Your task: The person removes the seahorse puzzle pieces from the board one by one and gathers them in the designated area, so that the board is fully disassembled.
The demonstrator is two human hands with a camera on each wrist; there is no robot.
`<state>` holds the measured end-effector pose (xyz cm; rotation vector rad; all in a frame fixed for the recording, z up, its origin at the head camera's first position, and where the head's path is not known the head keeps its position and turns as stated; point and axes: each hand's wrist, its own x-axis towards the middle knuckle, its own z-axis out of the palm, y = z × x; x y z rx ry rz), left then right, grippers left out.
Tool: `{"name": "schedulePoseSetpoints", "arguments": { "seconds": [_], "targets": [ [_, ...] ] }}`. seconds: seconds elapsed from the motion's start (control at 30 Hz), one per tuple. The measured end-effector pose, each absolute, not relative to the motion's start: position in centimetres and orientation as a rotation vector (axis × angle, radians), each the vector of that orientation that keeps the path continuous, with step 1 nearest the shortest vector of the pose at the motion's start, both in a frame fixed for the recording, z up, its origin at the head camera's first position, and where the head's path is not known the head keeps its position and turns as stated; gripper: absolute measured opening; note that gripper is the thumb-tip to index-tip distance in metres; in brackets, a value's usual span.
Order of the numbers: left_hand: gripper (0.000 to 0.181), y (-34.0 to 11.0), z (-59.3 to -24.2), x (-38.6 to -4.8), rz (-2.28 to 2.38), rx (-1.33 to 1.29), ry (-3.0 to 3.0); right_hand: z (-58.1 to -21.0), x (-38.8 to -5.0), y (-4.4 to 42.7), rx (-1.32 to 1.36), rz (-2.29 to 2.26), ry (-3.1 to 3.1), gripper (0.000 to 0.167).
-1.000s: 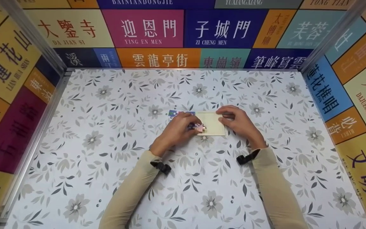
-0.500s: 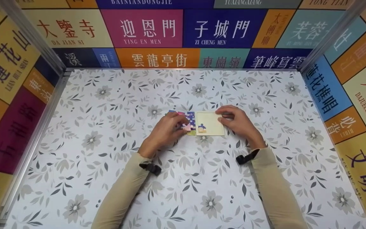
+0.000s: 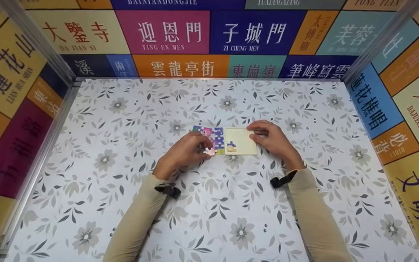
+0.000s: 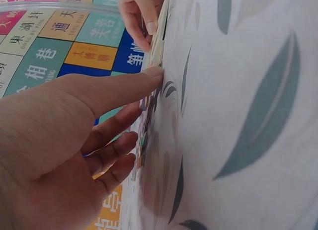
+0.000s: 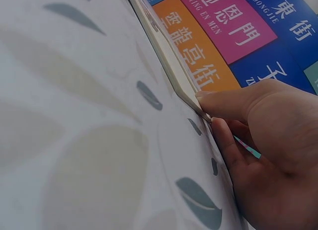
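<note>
My left hand (image 3: 186,150) is over a patch of colourful jigsaw pieces (image 3: 218,136), with a pink jigsaw piece (image 3: 210,151) between thumb and forefinger at its near edge. In the left wrist view the thumb (image 4: 126,86) reaches the edge of the flat pieces, the other fingers loosely bent. Directly right of the pieces lies a shallow cream puzzle tray (image 3: 244,136). One blue and tan jigsaw piece (image 3: 231,146) sits in its near left corner. My right hand (image 3: 273,140) pinches the tray's far right edge, as the right wrist view also shows.
A white tablecloth (image 3: 122,203) with grey leaves and flowers covers the table. Colourful panels (image 3: 164,32) with large lettering stand at the back and both sides, with metal rails (image 3: 209,78) along the table's edges.
My left hand has moved left from the tray to the loose pieces, carrying the pink jigsaw piece, and uncovered the blue and tan piece in the tray. The right hand has stayed still.
</note>
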<state>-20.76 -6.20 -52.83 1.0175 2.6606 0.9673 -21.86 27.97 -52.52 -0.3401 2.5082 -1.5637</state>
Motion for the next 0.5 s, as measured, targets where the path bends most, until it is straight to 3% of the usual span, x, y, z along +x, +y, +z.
{"name": "schedulePoseSetpoints", "arguments": {
  "seconds": [0.5],
  "targets": [
    [0.025, -6.85, -52.48, -20.9, 1.031, 0.999, 2.607, -52.48, -21.95, 27.97, -0.331, -1.552, 2.514, 0.032]
  ]
}}
